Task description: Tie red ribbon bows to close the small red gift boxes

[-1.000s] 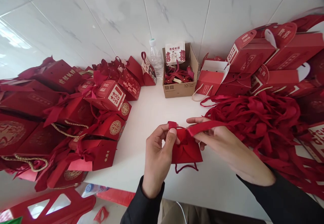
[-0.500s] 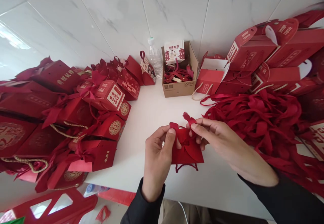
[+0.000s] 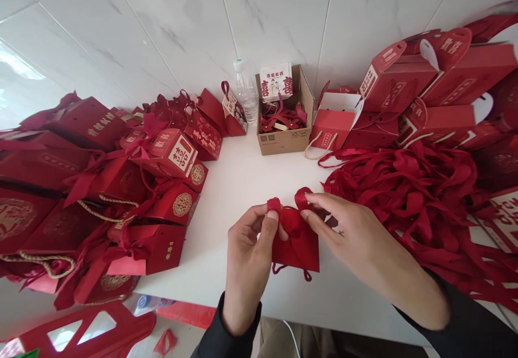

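Note:
A small red gift box rests on the white table in front of me, a knotted ribbon on its top and a thin cord handle sticking out at its near side. My left hand pinches one part of the red ribbon between thumb and forefinger. On the other side, my right hand has the ribbon's other part, bent into a loop, between thumb and fingers above the box's right corner. The knot between the hands is partly hidden in dark red folds.
Finished-looking red boxes with bows are piled at left. A heap of loose ribbons lies at right, before stacked red boxes. At the wall stand a cardboard box and a plastic bottle. A red plastic stool is below left.
The ribbon end in my right hand has gone from a loose upright tail to a rounded loop. My right hand's fingers have shifted, and the box has turned slightly.

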A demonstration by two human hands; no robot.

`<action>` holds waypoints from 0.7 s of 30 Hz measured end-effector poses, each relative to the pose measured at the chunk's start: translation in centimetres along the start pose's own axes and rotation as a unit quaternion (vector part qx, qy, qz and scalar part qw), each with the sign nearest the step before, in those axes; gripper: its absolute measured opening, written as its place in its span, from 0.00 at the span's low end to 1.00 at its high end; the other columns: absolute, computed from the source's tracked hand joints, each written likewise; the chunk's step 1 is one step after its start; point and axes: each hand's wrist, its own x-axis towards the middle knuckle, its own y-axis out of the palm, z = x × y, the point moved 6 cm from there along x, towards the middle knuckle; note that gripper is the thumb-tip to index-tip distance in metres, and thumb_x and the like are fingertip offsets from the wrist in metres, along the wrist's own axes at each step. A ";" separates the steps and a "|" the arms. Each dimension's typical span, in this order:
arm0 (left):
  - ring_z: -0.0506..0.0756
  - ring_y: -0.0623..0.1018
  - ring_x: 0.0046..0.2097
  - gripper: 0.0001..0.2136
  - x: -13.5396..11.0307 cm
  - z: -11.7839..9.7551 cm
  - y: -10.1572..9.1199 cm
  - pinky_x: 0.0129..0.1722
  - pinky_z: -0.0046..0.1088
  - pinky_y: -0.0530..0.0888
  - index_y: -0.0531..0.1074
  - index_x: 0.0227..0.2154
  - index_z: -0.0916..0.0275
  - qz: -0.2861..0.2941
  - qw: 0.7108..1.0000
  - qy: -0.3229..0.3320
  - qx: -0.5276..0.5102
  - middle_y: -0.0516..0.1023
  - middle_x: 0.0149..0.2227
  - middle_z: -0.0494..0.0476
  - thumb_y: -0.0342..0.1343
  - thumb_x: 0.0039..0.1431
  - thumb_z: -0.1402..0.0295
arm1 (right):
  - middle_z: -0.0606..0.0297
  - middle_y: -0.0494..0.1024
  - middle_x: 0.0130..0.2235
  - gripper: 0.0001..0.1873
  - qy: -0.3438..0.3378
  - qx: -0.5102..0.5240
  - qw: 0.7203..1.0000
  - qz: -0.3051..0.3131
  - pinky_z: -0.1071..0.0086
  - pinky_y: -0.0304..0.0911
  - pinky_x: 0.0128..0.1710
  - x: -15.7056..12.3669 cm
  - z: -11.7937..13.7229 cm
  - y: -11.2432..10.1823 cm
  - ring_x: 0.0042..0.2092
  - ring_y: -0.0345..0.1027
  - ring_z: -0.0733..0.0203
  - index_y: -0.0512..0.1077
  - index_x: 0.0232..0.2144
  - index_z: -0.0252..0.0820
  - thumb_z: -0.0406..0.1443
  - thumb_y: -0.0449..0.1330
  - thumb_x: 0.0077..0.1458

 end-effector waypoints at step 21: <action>0.50 0.63 0.26 0.16 -1.1 -1.4 2.3 0.26 0.26 0.64 0.71 0.26 0.60 0.131 0.985 0.022 0.109 0.69 0.24 0.49 0.56 0.67 0.57 | 0.68 0.84 0.51 0.13 -0.077 0.099 0.989 0.082 0.64 0.68 0.53 -0.6 1.9 0.1 0.54 0.76 0.58 0.79 0.47 0.54 0.45 0.56 0.72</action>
